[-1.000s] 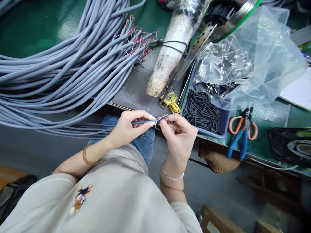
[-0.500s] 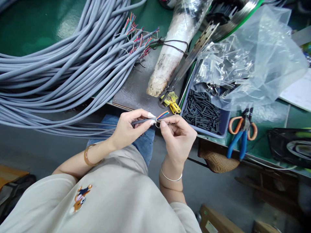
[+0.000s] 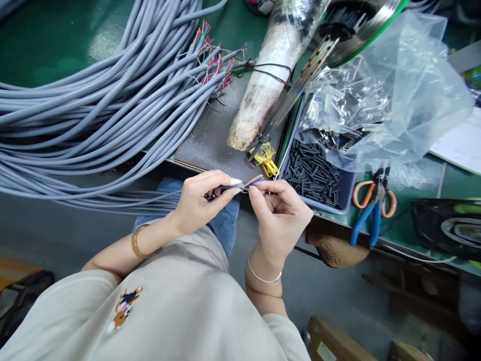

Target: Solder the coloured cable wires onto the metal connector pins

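Observation:
Between thumb and fingers, my left hand point(image 3: 205, 198) pinches a grey cable point(image 3: 227, 187) close to its stripped end. Thin coloured wires point(image 3: 254, 180), orange and blue among them, fan out of that end towards the right. My right hand point(image 3: 276, 208) is closed, its thumb and forefinger pinched at the base of these wires. What exactly lies between those fingertips is too small to make out. Both hands are just in front of the table edge, above the lap.
A thick bundle of grey cables point(image 3: 112, 110) covers the left side. Right of centre are a yellow cutter point(image 3: 268, 163), a tray of short black tubes point(image 3: 311, 173), a plastic bag of metal parts point(image 3: 345, 100) and pliers point(image 3: 372, 205). A wrapped white roll point(image 3: 259, 85) lies behind.
My right hand has shifted slightly right and down, its fingertips still at the wires. The coloured wires now lie flatter and further right. My left hand has barely moved.

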`<state>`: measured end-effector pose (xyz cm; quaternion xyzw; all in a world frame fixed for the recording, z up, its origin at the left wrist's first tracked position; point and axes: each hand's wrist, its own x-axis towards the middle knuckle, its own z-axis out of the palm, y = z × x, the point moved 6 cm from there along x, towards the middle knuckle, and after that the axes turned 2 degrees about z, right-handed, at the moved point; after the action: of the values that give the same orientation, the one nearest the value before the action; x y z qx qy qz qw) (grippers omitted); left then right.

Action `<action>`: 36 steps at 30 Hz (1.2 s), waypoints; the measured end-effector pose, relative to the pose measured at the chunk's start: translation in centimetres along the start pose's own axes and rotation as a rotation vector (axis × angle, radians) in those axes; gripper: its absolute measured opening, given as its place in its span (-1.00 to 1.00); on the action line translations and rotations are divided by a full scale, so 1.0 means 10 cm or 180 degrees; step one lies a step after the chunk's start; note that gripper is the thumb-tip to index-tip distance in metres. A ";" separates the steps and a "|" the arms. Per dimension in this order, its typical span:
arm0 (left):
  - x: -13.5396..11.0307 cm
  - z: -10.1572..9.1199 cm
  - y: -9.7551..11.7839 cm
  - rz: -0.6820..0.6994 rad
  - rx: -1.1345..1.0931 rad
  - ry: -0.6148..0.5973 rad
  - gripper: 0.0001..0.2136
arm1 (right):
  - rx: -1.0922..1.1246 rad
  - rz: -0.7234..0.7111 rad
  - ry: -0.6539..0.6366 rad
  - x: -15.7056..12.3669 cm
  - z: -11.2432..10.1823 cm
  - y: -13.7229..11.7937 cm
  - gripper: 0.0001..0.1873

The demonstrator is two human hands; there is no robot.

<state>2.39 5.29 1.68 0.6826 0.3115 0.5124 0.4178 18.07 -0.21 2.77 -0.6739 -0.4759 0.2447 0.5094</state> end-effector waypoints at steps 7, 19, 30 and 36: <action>-0.03 0.03 0.04 0.0064 0.0233 -0.0140 -0.90 | -0.0169 -0.0138 0.0053 -0.01 0.02 -0.04 -0.81; -0.10 0.20 -0.21 -0.1888 -0.2165 -0.0397 -0.66 | 0.0410 0.0235 -0.0148 0.02 0.07 0.08 -0.83; -0.07 0.13 -0.21 -0.1296 -0.1700 -0.0230 -0.80 | 0.0691 0.0370 -0.0122 0.03 0.05 0.14 -0.90; -0.08 0.10 -0.20 -0.1125 -0.1289 -0.0219 -0.89 | 0.0593 0.0397 -0.0095 0.03 0.05 0.14 -0.85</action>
<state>3.12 5.27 -0.60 0.5372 0.3026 0.4599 0.6391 18.30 0.24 1.36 -0.6482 -0.4158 0.3291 0.5465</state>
